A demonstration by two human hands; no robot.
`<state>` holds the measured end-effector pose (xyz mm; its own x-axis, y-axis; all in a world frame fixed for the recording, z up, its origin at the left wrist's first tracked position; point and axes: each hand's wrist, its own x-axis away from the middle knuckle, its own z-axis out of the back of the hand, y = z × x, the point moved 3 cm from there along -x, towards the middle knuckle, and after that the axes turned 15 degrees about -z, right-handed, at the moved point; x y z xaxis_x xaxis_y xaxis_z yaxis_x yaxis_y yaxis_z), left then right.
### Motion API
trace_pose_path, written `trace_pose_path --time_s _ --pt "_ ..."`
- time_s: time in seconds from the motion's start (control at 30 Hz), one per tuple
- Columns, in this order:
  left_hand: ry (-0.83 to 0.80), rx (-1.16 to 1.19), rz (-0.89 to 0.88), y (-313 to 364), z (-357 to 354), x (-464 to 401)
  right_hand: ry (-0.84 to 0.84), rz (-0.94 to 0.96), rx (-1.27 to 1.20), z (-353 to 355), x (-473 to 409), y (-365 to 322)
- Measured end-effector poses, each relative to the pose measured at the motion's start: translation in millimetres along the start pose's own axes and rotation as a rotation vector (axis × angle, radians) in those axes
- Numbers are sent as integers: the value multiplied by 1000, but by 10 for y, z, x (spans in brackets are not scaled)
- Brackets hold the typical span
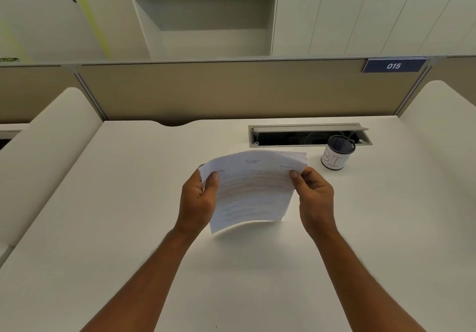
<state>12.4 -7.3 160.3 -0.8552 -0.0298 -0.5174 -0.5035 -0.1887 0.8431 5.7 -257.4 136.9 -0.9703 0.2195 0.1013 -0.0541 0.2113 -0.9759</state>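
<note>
The sheaf of papers [253, 190] hangs between both hands above the worktop [128, 203]. The left hand [198, 200] pinches its upper left edge. The right hand [313, 192] pinches the upper right.

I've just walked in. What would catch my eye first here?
The printed papers, held above the middle of the white desk, pinched near their top corners by the left hand and right hand. Next, the small hand-lettered cup just right of them, and the blue 015 sign on the partition behind.
</note>
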Motion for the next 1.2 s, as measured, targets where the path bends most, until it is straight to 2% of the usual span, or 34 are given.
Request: trace_pose_path --time_s 0.17,0.7,0.97,1.2 --pt "-3 -19 91 -213 -15 168 -15 -83 23 17 42 213" --pt "27 -30 130 -301 -81 157 22 -88 92 -12 90 272" --pt "182 -81 148 -243 14 82 13 -110 200 21 138 221" --pt "262 -81 193 -249 19 133 31 -214 147 11 239 308"
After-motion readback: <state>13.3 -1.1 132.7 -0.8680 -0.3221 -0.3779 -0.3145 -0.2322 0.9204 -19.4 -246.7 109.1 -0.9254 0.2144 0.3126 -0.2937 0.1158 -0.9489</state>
